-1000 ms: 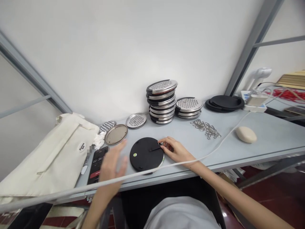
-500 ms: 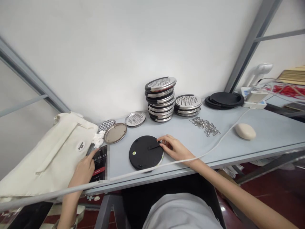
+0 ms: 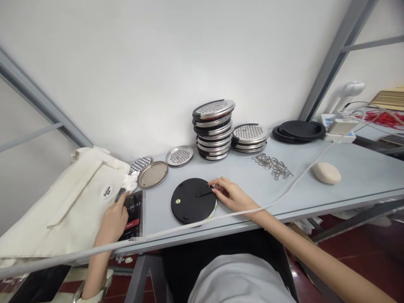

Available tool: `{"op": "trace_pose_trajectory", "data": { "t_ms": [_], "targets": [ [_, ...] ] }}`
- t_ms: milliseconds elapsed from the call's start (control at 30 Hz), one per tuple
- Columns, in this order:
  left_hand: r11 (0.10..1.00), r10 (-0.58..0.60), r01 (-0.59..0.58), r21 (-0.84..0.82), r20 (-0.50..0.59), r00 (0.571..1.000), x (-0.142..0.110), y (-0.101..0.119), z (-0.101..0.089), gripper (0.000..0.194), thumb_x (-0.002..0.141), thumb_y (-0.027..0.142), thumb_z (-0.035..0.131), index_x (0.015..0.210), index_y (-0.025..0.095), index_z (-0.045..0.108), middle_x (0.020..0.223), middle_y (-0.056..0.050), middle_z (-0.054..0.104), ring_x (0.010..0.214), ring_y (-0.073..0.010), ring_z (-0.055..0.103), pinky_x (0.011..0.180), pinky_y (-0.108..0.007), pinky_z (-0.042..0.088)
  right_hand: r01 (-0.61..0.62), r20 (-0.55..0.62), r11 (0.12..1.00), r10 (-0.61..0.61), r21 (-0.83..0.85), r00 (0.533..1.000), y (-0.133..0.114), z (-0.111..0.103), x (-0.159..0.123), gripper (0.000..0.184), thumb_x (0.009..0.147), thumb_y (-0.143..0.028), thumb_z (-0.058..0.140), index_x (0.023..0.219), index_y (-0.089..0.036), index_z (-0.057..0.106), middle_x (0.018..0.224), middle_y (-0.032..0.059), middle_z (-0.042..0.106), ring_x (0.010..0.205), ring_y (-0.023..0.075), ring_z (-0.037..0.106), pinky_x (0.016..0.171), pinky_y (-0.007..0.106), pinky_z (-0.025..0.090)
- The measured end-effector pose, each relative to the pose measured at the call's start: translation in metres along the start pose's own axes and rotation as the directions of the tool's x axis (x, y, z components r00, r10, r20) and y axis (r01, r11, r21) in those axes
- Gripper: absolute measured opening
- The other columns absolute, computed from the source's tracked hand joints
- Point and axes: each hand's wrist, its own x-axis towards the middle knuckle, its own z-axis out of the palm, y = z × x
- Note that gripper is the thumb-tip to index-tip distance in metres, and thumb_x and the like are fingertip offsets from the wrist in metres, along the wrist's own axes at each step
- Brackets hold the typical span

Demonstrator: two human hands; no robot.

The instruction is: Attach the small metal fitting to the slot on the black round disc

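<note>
My right hand [image 3: 232, 195] rests on the table at the right edge of a round black disc [image 3: 192, 200], its fingertips pinched on a small black tab at the disc's rim. My left hand [image 3: 116, 219] lies on a black phone [image 3: 134, 210] showing a timer, fingers curled over its left side. Behind the disc stands a tall stack of perforated metal and black round lids [image 3: 214, 130], with a lower stack [image 3: 250, 138] beside it.
A cream tote bag [image 3: 63, 202] lies at the left. Two loose metal discs [image 3: 153, 174] [image 3: 179, 156], a heap of metal hooks [image 3: 273, 165], a beige oval soap [image 3: 327, 172], black rings [image 3: 299, 131] and a white cable [image 3: 284, 193] across the grey table [image 3: 362, 176].
My left hand swung left from beside the black disc and came down on the phone. My right hand has stayed at the disc's tab.
</note>
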Motion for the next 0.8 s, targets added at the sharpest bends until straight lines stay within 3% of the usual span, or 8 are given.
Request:
{"op": "trace_pose_trajectory", "data": {
  "t_ms": [300, 500, 800],
  "targets": [
    [0.999, 0.033, -0.033, -0.002, 0.022, 0.999, -0.0023, -0.004, 0.0024, 0.048, 0.085, 0.016, 0.028, 0.128, 0.015, 0.05, 0.084, -0.008, 0.063, 0.081, -0.0226, 0.062, 0.076, -0.031, 0.045, 0.022, -0.008, 1.0, -0.022, 0.007, 1.0, -0.0001, -0.0006, -0.0009, 0.021, 0.091, -0.022, 0.047, 0.107, -0.02, 0.06, 0.082, 0.0023, 0.051, 0.062, 0.0123, 0.05, 0.06, 0.026, 0.045],
    [0.999, -0.024, 0.025, -0.034, 0.043, 0.999, -0.002, 0.0004, -0.0027, 0.05, 0.087, 0.018, 0.025, 0.134, 0.014, 0.042, 0.094, -0.011, 0.064, 0.086, -0.0239, 0.063, 0.074, -0.031, 0.047, 0.011, -0.001, 1.0, -0.011, 0.007, 1.0, 0.0002, -0.0003, -0.0006, 0.021, 0.091, -0.022, 0.047, 0.107, -0.019, 0.06, 0.083, 0.0029, 0.052, 0.062, 0.0124, 0.05, 0.06, 0.026, 0.044],
    [0.987, 0.004, 0.0, -0.159, 0.022, 1.0, -0.0043, -0.0067, -0.0067, 0.047, 0.082, 0.023, 0.029, 0.123, 0.013, 0.05, 0.105, -0.01, 0.065, 0.094, -0.0239, 0.063, 0.082, -0.032, 0.047, 0.027, -0.001, 1.0, -0.027, 0.011, 1.0, 0.001, -0.0007, -0.0008, 0.021, 0.091, -0.022, 0.046, 0.107, -0.019, 0.06, 0.083, 0.0028, 0.052, 0.062, 0.0122, 0.05, 0.059, 0.026, 0.044]
  ]
}}
